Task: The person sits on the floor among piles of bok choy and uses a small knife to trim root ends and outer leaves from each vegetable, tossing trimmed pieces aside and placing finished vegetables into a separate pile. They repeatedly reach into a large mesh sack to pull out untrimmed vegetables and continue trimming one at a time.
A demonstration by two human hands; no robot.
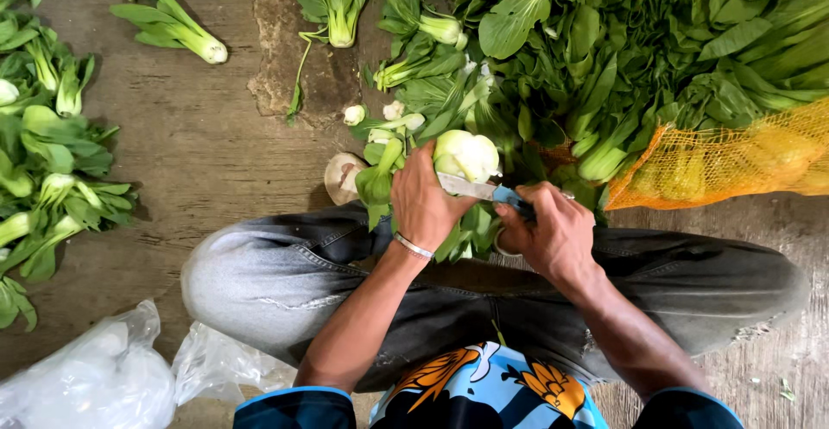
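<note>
Orange mesh sack (734,157) at right (bulging), crumpled clear plastic bags (95,381) bottom-left

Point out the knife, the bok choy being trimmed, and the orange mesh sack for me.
knife (466,187), head view, on the flat of the blade.
bok choy (471,151), head view, on its pale cut base.
orange mesh sack (734,157), head view, on the netting's middle.

Worn grey wooden plank floor (207,148) with a rough brown patch (281,66), evenly lit.
</note>
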